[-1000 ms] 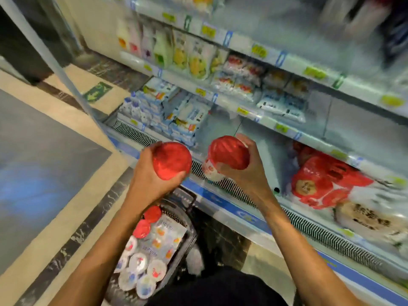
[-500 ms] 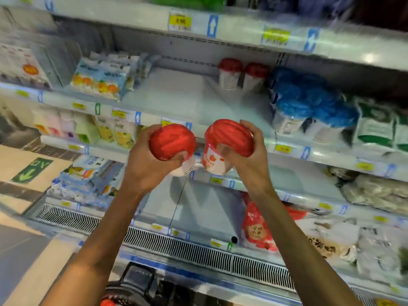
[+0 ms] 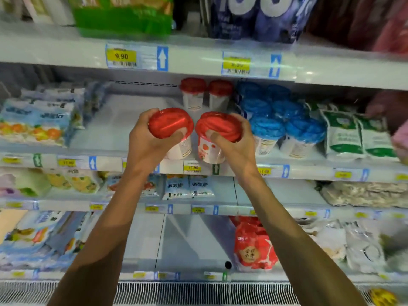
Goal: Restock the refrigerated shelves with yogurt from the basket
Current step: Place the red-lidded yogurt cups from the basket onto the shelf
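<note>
My left hand point(image 3: 148, 140) grips a red-lidded white yogurt cup point(image 3: 171, 124) from the top. My right hand point(image 3: 236, 144) grips a second red-lidded yogurt cup point(image 3: 215, 129) with a strawberry print. Both cups are side by side, lids almost touching, at the front edge of the white refrigerated shelf point(image 3: 123, 120). Two matching red-lidded cups point(image 3: 205, 94) stand at the back of that shelf, behind my hands. The basket is out of view.
Blue-lidded cups point(image 3: 284, 127) fill the shelf to the right of my hands, then green-and-white pouches point(image 3: 353, 133). Fruit yogurt packs point(image 3: 42, 120) lie at the left. Price tags point(image 3: 192, 167) line the shelf lip. Stocked shelves sit above and below.
Both hands have risen with the cups from above the basket to the middle shelf's front edge, and my view has lifted from the floor to the shelves.
</note>
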